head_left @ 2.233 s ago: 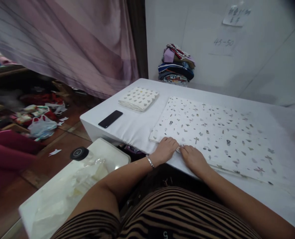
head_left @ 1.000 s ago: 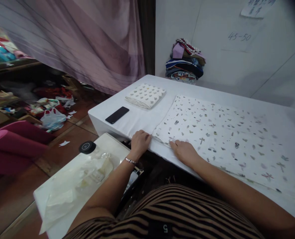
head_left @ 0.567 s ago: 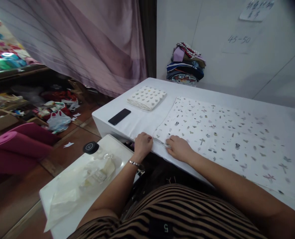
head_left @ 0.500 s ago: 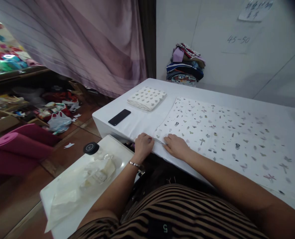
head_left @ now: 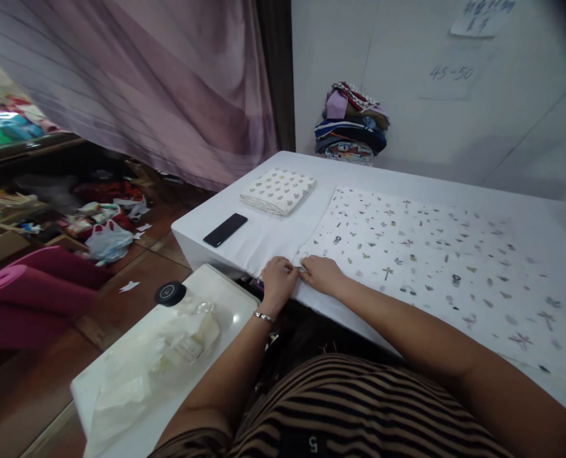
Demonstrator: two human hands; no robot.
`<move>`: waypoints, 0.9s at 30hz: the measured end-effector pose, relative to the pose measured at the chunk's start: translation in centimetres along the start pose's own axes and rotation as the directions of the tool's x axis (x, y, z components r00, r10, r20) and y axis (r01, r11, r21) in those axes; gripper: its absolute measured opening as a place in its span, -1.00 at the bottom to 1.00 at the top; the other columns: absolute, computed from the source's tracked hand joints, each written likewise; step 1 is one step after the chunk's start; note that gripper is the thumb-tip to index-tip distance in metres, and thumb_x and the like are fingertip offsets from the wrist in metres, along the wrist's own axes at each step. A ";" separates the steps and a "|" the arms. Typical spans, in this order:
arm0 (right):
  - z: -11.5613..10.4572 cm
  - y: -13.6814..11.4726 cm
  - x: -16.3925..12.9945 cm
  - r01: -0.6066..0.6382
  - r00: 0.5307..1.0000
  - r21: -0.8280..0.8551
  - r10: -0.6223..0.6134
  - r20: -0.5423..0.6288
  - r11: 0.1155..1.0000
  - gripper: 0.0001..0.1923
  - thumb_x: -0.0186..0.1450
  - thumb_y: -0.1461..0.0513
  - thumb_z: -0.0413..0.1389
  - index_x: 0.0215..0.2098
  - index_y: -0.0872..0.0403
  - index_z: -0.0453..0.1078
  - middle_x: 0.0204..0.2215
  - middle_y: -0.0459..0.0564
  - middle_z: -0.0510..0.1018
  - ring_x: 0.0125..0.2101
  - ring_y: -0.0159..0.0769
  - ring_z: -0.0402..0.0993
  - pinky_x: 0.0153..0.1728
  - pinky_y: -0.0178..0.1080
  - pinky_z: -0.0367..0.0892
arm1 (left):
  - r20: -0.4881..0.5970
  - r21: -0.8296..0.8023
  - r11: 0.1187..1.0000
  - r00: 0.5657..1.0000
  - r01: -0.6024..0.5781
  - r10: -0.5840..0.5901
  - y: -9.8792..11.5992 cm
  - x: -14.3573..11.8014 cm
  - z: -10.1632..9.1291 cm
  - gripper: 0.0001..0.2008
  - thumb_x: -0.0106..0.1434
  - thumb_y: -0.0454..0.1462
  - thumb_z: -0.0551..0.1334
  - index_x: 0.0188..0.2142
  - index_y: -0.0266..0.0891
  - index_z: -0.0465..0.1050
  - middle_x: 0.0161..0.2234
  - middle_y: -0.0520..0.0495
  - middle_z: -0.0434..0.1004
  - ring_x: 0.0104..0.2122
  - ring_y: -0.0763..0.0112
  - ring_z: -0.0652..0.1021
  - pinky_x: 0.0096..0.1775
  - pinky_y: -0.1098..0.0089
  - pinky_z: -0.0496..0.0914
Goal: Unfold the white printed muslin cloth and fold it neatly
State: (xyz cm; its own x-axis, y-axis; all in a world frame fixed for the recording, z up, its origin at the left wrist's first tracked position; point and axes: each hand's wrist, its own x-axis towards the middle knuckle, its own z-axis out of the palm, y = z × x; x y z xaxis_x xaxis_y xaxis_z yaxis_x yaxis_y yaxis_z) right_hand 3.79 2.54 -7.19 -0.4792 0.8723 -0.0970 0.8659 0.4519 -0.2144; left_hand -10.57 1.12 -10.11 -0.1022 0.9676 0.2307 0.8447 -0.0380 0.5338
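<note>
A white cloth [head_left: 378,248] printed with small plants and figures lies spread on the white table [head_left: 454,194]. At its near left corner, my left hand [head_left: 279,280] has its fingers closed on the cloth's edge. Close beside it, nearly touching, my right hand [head_left: 319,273] pinches the same edge. The fingertips of both hands are partly hidden. Behind them rests a folded white cloth [head_left: 279,191] with a grey leaf-like print. A black phone [head_left: 225,229] lies flat to the left of my hands.
A lower white stand [head_left: 84,388] at the left holds a crumpled plastic bag [head_left: 168,350] and a round black lid [head_left: 170,292]. Folded clothes [head_left: 352,124] are piled behind the table. Pink rolls [head_left: 34,296] and clutter lie on the floor, with a curtain [head_left: 182,83] above.
My right hand has slid left along the cloth's edge, closing the gap to my left hand. The view has shifted slightly. The cloth lies as before.
</note>
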 end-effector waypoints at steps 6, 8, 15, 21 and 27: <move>-0.3 0.8 0.0 0.030 0.999 0.142 -0.025 -0.041 0.989 -0.73 0.32 0.10 -0.06 -0.18 0.04 0.38 -0.22 -0.02 0.51 -0.23 -0.29 0.40 -0.32 -0.30 0.15 | 0.104 -0.069 0.996 0.994 0.051 -0.044 0.4 0.2 -0.6 -0.92 0.11 -0.24 0.16 -0.45 -0.19 0.37 -0.47 0.01 0.47 -0.40 0.34 0.46 -0.34 0.37 0.27; -0.4 0.8 0.0 0.024 0.998 0.155 -0.015 -0.054 0.988 -0.75 0.31 0.12 -0.06 -0.20 0.05 0.38 -0.25 -0.03 0.52 -0.26 -0.29 0.40 -0.35 -0.31 0.13 | 0.141 -0.117 0.988 0.987 0.098 -0.081 0.7 0.2 -0.9 -0.91 0.12 -0.23 0.15 -0.44 -0.18 0.36 -0.53 0.04 0.44 -0.47 0.38 0.45 -0.41 0.40 0.23; -0.2 1.1 0.2 0.003 0.999 0.176 0.005 -0.047 0.984 -0.76 0.35 0.17 -0.11 -0.23 0.05 0.37 -0.25 -0.04 0.53 -0.25 -0.32 0.40 -0.34 -0.32 0.10 | 0.193 -0.428 0.864 0.961 0.264 -0.197 0.0 0.6 0.2 -0.92 0.06 -0.28 0.18 -0.41 -0.21 0.30 -0.54 0.05 0.46 -0.51 0.43 0.49 -0.48 0.46 0.30; -0.2 0.4 -0.1 0.031 0.997 0.138 -0.021 -0.076 0.990 -0.77 0.34 0.20 -0.11 -0.10 0.06 0.28 -0.20 -0.01 0.52 -0.22 -0.29 0.41 -0.32 -0.30 0.14 | 0.297 -0.610 0.694 0.923 0.382 -0.246 -0.3 0.8 0.1 -0.80 0.03 -0.33 0.18 -0.31 -0.21 0.24 -0.58 0.10 0.41 -0.58 0.46 0.48 -0.53 0.46 0.35; -0.2 -0.4 -0.5 0.086 0.996 0.041 -0.085 -0.040 0.995 -0.77 0.34 0.18 -0.14 -0.09 0.07 0.24 -0.18 0.03 0.49 -0.25 -0.25 0.43 -0.33 -0.26 0.18 | 0.290 -0.620 0.683 0.922 0.385 -0.256 0.1 0.6 -0.3 -0.80 0.01 -0.37 0.18 -0.31 -0.23 0.26 -0.57 0.10 0.42 -0.58 0.47 0.47 -0.50 0.45 0.38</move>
State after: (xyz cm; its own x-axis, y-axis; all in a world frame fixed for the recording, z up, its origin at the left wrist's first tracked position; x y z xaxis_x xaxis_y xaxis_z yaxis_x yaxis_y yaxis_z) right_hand 3.70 1.93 -6.83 -0.5447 0.8377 -0.0395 0.8148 0.5175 -0.2615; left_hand -10.70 1.59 -9.72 -0.1583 0.9744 -0.1599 0.2118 0.1917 0.9583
